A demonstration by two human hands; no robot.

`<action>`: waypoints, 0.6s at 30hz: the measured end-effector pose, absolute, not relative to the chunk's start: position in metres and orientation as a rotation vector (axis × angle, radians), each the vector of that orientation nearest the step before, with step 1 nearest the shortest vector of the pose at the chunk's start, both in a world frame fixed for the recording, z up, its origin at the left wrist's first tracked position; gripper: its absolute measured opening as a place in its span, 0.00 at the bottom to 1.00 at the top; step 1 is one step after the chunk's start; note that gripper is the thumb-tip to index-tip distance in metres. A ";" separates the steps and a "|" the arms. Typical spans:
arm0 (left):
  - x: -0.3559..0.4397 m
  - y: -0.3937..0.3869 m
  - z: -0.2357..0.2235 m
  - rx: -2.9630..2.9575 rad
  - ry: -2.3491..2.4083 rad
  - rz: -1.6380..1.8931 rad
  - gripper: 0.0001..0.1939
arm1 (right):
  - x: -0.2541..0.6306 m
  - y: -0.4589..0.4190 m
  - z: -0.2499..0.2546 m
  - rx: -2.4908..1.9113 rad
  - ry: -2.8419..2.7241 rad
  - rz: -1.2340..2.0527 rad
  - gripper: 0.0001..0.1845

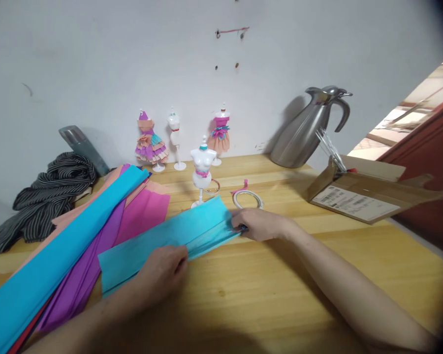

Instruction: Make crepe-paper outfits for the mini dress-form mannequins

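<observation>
A folded sheet of turquoise crepe paper (162, 231) lies slantwise across the table in front of me. My left hand (166, 268) is closed on its near edge, the fingers curled under and partly hidden. At the sheet's right end, my right hand (256, 223) is closed around a small dark-handled tool (242, 227), mostly hidden in the fist, right against the paper. Just beyond the sheet stands a small white mannequin (204, 160) with a turquoise neck band and a pink waist band. A roll of tape (260, 200) lies behind my right hand.
Long crepe strips, blue (62, 246), purple (84, 265) and pink (143, 216), pile up at left beside a striped cloth (59, 189). Dressed mannequins (151, 140) line the wall. A steel jug (304, 130) and an open cardboard box (354, 194) stand at right.
</observation>
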State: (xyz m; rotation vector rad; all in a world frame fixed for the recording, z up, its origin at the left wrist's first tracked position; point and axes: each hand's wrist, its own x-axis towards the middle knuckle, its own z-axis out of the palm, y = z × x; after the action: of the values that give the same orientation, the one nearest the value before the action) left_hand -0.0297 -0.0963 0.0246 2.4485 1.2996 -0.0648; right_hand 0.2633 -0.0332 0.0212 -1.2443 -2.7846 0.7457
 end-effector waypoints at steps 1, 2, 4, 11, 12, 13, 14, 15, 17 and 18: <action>-0.031 -0.095 0.027 2.408 1.302 -0.041 0.11 | 0.265 -0.032 0.021 -1.226 -2.766 0.762 0.07; -0.032 -0.094 0.029 2.377 1.300 -0.022 0.11 | 0.267 -0.029 0.021 -1.218 -2.740 0.806 0.07; -0.035 -0.092 0.031 2.335 1.303 0.010 0.11 | 0.272 -0.025 0.019 -1.233 -2.665 0.940 0.07; -0.041 -0.083 0.030 2.285 1.415 -0.013 0.13 | 0.281 -0.015 0.008 -1.310 -2.457 1.079 0.01; -0.042 -0.082 0.030 2.288 1.432 -0.026 0.13 | 0.280 -0.014 0.007 -1.307 -2.444 1.087 0.00; -0.043 -0.081 0.029 2.290 1.447 -0.037 0.12 | 0.280 -0.014 0.007 -1.306 -2.432 1.094 0.01; -0.043 -0.080 0.028 2.293 1.458 -0.048 0.12 | 0.279 -0.013 0.007 -1.306 -2.417 1.101 0.02; -0.044 -0.079 0.028 2.298 1.466 -0.060 0.12 | 0.278 -0.013 0.007 -1.304 -2.402 1.105 0.03; -0.045 -0.079 0.028 2.319 1.472 -0.118 0.12 | 0.277 -0.013 0.006 -1.283 -2.370 1.114 0.05; -0.045 -0.079 0.029 2.338 1.471 -0.164 0.12 | 0.277 -0.013 0.006 -1.262 -2.348 1.135 0.06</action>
State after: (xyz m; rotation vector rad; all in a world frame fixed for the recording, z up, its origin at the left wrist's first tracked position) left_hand -0.0447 -0.0787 0.0285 2.3376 1.4708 -0.1637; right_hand 0.2772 -0.0131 0.0062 -1.2624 -2.3484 1.1352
